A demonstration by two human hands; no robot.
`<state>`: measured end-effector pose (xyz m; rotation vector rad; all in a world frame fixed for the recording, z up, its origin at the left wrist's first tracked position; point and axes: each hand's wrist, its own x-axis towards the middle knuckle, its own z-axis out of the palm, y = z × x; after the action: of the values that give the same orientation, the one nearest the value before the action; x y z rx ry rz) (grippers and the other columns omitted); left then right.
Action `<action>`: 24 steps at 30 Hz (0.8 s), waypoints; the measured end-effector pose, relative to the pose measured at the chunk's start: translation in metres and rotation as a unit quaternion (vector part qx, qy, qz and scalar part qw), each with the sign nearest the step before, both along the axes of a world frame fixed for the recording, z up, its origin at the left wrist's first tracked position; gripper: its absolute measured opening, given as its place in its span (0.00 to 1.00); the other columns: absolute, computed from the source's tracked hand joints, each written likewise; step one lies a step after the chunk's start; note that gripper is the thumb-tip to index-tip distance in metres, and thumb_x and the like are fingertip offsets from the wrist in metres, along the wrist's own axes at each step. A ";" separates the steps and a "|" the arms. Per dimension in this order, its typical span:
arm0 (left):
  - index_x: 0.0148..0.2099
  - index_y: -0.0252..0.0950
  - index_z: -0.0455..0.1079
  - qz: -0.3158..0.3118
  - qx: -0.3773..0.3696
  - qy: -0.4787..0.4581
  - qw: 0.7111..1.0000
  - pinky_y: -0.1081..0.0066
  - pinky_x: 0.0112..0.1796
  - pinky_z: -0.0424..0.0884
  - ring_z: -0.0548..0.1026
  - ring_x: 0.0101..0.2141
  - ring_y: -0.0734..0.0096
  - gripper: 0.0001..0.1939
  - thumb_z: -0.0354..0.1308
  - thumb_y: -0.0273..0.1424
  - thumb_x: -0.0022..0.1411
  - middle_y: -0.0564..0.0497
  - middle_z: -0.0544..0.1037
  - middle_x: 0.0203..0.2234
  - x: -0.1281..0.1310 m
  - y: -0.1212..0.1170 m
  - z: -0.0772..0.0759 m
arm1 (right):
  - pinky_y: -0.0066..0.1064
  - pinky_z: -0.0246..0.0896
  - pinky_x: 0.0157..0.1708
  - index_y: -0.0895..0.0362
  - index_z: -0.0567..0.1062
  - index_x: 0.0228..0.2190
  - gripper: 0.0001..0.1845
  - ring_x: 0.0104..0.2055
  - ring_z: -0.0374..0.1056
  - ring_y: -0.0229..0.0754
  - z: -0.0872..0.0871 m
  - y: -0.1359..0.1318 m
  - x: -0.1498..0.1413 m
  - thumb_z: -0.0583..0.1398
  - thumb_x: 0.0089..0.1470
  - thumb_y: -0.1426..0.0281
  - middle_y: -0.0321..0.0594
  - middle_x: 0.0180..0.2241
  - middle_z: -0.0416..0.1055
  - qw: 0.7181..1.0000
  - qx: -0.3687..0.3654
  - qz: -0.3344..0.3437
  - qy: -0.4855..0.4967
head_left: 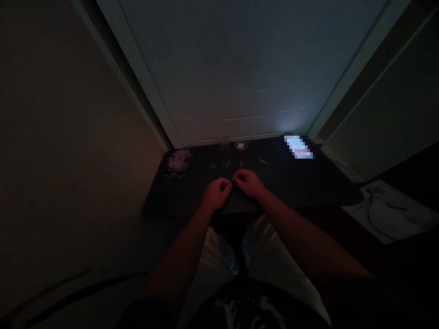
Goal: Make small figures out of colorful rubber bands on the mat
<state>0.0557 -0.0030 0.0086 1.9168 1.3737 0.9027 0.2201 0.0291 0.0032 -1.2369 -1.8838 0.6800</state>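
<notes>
Over the front middle of a dark table [302, 187], my left hand [217, 192] and my right hand [248, 183] are close together with a small gap between them. The fingers of each are curled and pinched at the tips; anything in them is too small and dim to make out. Just beyond the hands lie small groups of thin pieces: pale ones [227, 163], a pink cluster [240, 163] and a pinkish-purple group [264, 161]. A larger heap of pink and pale thin pieces [178, 161] rests at the table's left end.
A small round clear dish [241, 145] with a white square stands at the back edge, beside a faint clear container [224, 141]. At the back right glows a pixelated screen [298, 147]. A pale door panel [240, 100] rises directly behind the table. The room is very dark.
</notes>
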 end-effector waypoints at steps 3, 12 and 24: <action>0.35 0.34 0.69 -0.049 -0.010 -0.004 0.999 0.75 0.30 0.65 0.70 0.28 0.76 0.09 0.52 0.35 0.57 0.53 0.74 0.27 -0.001 0.000 0.000 | 0.28 0.54 0.29 0.58 0.71 0.24 0.06 0.27 0.62 0.36 0.001 -0.001 -0.001 0.56 0.48 0.70 0.36 0.24 0.68 1.000 0.006 -0.019 0.002; 0.34 0.35 0.69 0.006 -0.006 0.003 1.000 0.75 0.30 0.65 0.71 0.28 0.75 0.08 0.52 0.34 0.57 0.52 0.75 0.27 0.002 0.001 0.001 | 0.27 0.54 0.28 0.58 0.70 0.25 0.05 0.27 0.61 0.35 0.001 -0.001 -0.001 0.55 0.49 0.70 0.35 0.24 0.67 1.000 0.002 -0.001 0.017; 0.33 0.35 0.68 0.012 0.005 0.029 0.999 0.75 0.28 0.63 0.69 0.26 0.76 0.07 0.51 0.33 0.56 0.54 0.73 0.25 0.001 0.001 -0.001 | 0.27 0.54 0.28 0.57 0.68 0.25 0.05 0.27 0.60 0.35 0.000 0.003 0.001 0.55 0.48 0.69 0.34 0.24 0.66 0.997 -0.019 0.000 0.070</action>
<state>0.0562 -0.0018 0.0072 1.9524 1.4309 0.8720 0.2216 0.0318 0.0032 -1.1806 -1.7628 0.7850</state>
